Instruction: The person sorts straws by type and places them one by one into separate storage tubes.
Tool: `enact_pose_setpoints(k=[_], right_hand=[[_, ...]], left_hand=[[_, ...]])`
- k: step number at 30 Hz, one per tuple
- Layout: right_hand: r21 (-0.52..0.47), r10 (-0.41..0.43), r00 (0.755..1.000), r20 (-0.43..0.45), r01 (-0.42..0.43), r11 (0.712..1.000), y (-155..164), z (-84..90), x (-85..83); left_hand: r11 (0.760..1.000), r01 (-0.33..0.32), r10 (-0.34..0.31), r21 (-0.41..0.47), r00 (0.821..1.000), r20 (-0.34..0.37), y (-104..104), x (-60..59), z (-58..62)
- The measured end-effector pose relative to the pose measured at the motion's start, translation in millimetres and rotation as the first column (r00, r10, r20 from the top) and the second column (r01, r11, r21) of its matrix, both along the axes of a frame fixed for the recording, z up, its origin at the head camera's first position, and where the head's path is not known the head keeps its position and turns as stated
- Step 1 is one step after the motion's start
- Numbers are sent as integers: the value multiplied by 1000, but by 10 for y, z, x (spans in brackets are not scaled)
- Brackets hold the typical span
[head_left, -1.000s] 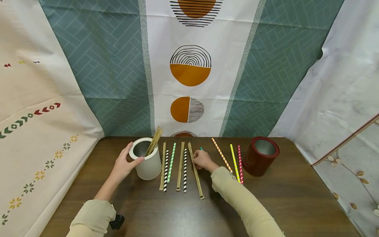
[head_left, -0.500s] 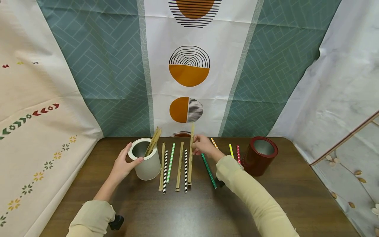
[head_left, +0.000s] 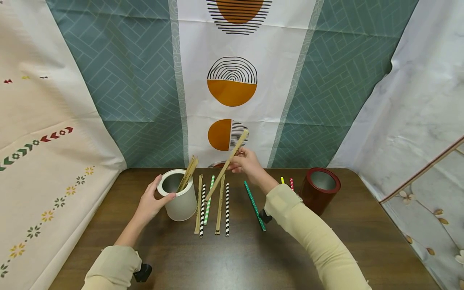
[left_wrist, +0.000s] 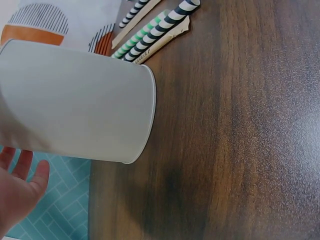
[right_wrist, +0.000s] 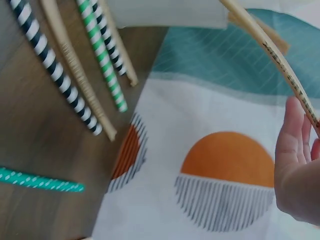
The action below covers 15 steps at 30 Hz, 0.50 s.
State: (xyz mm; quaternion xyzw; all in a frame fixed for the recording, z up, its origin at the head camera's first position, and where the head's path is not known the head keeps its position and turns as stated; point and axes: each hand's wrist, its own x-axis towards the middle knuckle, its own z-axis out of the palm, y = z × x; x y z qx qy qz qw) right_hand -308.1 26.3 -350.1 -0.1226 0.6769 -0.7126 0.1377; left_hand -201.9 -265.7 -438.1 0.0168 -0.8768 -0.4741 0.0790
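The left canister [head_left: 181,207] stood toward the back of the table [head_left: 224,262], the left hand [head_left: 152,201] at its left, a bunch of straws [head_left: 188,174] leaning inside. Right of it lay a row of five straws [head_left: 207,213] — above them, a raised straw [head_left: 226,165] in the right hand [head_left: 248,164]. Farther right came a single straw [head_left: 255,205], two straws [head_left: 291,184] partly behind the right sleeve [head_left: 315,237], then the right canister [head_left: 317,195]. Behind hung a cloth [head_left: 141,80].

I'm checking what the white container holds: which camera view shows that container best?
The head view: the white container shows its open top, with wrapped straws leaning inside. The left wrist view gives its side and bottom edge close up, no opening; the right wrist view only a part, cut off at the top.
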Motion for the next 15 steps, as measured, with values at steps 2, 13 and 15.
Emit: enact_pose_setpoints(k=[2, 13, 15], right_hand=[[-48, -20, 1000, -23, 19, 999, -28, 52, 23], [-243, -97, 984, -147, 59, 968, -272, 159, 170], [-251, -106, 981, -162, 63, 966, -321, 147, 180]], left_hand=[[1000, -1, 1, -2, 1000, 1, 0, 0, 1], [1000, -2, 2, -17, 1000, 7, -3, 1, -5], [1000, 0, 0, -17, 1000, 8, -5, -1, -11]])
